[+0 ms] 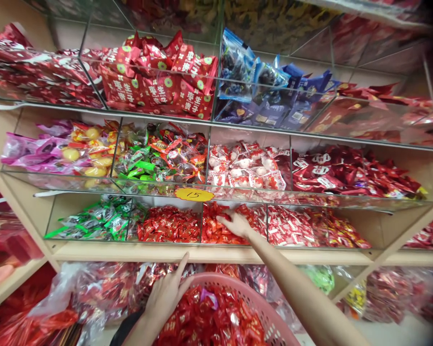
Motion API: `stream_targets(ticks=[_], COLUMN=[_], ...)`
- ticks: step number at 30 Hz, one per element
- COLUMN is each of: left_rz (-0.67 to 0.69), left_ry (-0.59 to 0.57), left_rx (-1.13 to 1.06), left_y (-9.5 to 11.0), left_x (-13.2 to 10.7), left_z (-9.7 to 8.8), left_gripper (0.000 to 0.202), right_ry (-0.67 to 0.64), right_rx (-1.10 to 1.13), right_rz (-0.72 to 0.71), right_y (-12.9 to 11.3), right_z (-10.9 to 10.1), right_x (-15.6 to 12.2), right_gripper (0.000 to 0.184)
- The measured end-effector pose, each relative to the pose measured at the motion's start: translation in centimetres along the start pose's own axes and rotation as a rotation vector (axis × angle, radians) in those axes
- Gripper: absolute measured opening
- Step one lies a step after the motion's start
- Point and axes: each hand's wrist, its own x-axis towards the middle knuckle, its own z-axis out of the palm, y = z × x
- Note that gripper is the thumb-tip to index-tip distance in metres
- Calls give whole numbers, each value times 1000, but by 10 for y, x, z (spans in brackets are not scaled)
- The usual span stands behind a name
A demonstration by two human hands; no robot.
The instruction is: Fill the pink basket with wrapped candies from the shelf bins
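The pink basket [274,321] is cropped, left fingers [182,265] spread, right fingers [225,222] partly hidden in candies [216,234], grip unclear.

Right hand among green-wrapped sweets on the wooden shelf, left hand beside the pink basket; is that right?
Not quite: the head view shows the right hand among red-wrapped sweets on the wooden shelf. The left hand is beside the pink basket.

I read a black 15 on the yellow tag [194,194], 生 and 子 on red flowered packets [159,93], white lettering on dark red packets [323,168] too blurred for me
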Motion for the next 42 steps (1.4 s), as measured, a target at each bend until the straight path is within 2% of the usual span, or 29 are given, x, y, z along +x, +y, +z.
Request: stream_targets(ticks=[4,8,10,13,15,18,24,30,36,42], left_rz=[8,6,5,25,38,21,9,-11,-23,-59], left_ry=[21,26,21,43,57,52,43,10,19,16], left_rx=[20,36,35,20,11,22,29,22,13,-21], left_y=[-1,-1,-1,-2,-3,-3,-6,-4,1,0], left_x=[0,0,-1,-1,-1,0,0,-1,-6,-10], left_z=[0,0,0,2,4,8,10,2,3,3], left_gripper=[57,57,57,56,56,56,55,55,57,62], right_ry=[32,98,189,287,271,223,168,191,210,180], right_rx=[3,27,22,-72,-121,-123,-48,22,124,158], right_rz=[-140,-178,-144,10,109,164,214,151,-3,-9], right_y=[-22,-31,-27,-10,5,21,30,28,21,25], right_z=[6,9,6,-1,-3,1,16,12,12,17], right_x=[-12,-16,-13,-3,6,16,13,-3,-9,-6], right_gripper=[51,51,51,53,55,55,62,58,50,48])
